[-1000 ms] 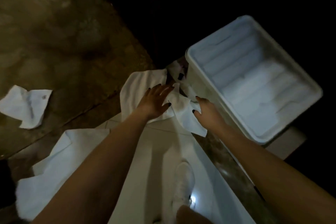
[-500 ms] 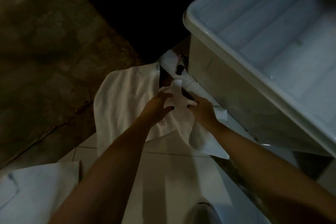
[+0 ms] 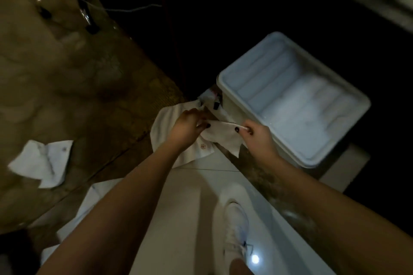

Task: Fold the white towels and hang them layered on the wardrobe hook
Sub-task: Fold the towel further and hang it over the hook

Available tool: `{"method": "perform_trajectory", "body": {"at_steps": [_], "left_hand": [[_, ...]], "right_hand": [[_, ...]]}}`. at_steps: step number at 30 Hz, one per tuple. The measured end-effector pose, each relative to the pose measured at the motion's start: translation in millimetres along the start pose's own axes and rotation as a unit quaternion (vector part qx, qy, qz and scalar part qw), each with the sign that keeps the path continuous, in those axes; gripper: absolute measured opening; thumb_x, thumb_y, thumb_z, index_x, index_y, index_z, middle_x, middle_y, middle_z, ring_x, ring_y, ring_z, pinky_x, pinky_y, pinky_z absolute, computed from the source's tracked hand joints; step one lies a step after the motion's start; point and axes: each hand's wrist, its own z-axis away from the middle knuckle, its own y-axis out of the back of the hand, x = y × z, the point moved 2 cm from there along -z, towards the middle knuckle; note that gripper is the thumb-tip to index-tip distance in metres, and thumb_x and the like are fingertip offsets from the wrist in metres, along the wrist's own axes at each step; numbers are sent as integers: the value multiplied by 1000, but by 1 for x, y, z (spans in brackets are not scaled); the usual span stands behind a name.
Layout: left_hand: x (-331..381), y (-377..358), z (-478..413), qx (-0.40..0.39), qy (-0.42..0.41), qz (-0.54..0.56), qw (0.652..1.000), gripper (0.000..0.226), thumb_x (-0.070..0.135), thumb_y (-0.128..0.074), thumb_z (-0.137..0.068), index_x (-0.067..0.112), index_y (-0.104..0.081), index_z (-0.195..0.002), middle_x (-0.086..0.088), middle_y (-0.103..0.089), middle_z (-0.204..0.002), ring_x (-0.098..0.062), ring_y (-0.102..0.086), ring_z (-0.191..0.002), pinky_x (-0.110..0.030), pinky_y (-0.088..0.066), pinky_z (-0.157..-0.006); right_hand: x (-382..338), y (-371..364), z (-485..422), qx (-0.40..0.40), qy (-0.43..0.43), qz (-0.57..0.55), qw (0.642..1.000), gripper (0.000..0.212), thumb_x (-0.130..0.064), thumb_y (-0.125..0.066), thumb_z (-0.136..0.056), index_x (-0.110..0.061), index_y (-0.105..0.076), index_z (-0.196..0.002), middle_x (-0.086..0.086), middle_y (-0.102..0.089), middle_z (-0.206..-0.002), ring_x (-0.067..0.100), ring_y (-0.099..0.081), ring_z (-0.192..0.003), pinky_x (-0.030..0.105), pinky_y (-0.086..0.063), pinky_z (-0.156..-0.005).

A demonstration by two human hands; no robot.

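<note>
Farther apart, left hand (image 3: 186,127) and right hand (image 3: 257,138) pinch towel (image 3: 221,135) edge.

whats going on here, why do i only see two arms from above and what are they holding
There is no machine here. A camera worn on the person's head looks down, so you see their own arms. The left hand and right hand each pinch an end of a small towel stretched between them. Under it a larger cloth lies on the floor, and a crumpled towel lies further left. A pale plastic tub stands on the right. The person's white shoe shows below.
</note>
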Motion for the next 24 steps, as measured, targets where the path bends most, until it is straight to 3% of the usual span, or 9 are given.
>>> {"method": "perform_trajectory", "body": {"at_steps": [3,6,11,14,18,20,22,24], "left_hand": [[77,85,33,18,-47,-11,999,13,19,-65,-92,6,-67,-94,-12,-63,-96,-28,-58,-92,-31,-36,-71],[152,168,64,26,-82,-1,996,15,17,-64,-93,2,-65,-93,-14,-62,-99,-29,-59,-98,-38,-44,-80],[264,287,122,-1,-115,-21,993,20,24,-59,-96,11,-65,-110,-3,-59,-128,-23,-55,-110,-38,-45,-93],[321,341,159,11,-135,-5,991,16,20,-62,-95,7,-66,-104,-7,-61,-108,-25,-56,-99,-37,-45,-85],[391,390,212,44,-134,105,984,11,17,-67,-91,7,-67,-91,-5,-61,-89,-20,-59,-87,-38,-47,-78],[424,402,241,41,-144,136,979,11,18,-68,-90,10,-66,-84,4,-59,-80,-9,-58,-78,-28,-46,-71],[456,409,271,37,-165,165,972,15,18,-70,-89,11,-63,-77,12,-55,-69,-1,-52,-65,-16,-39,-63],[490,415,302,43,-197,182,962,20,14,-71,-88,13,-59,-72,16,-52,-63,1,-48,-59,-12,-35,-58]], "right_hand": [[-78,73,47,25,24,-16,999,19,-17,-60,-95,-7,-63,-80,-4,-53,-63,1,-46,-54,15,-33,-51],[-154,148,94,42,41,-31,998,19,-16,-60,-95,-6,-62,-79,-1,-54,-66,4,-44,-58,16,-33,-54],[-266,253,176,70,58,-48,995,23,-17,-57,-97,-19,-57,-75,-5,-50,-63,2,-43,-55,17,-31,-52],[-316,305,221,73,76,-53,993,17,-14,-57,-97,-5,-62,-84,7,-55,-71,13,-48,-65,29,-35,-60],[-355,365,283,78,98,-72,989,16,-12,-59,-95,-16,-63,-81,5,-59,-73,13,-53,-67,30,-40,-65],[-364,391,316,77,117,-65,988,13,-13,-60,-96,-13,-66,-83,1,-63,-77,12,-57,-70,28,-43,-69],[-366,416,347,75,134,-67,986,14,-16,-60,-96,-10,-69,-88,6,-67,-94,12,-63,-86,22,-44,-75],[-368,440,380,72,153,-72,983,14,-17,-60,-96,-16,-69,-85,3,-63,-116,7,-56,-112,16,-39,-85]]}}
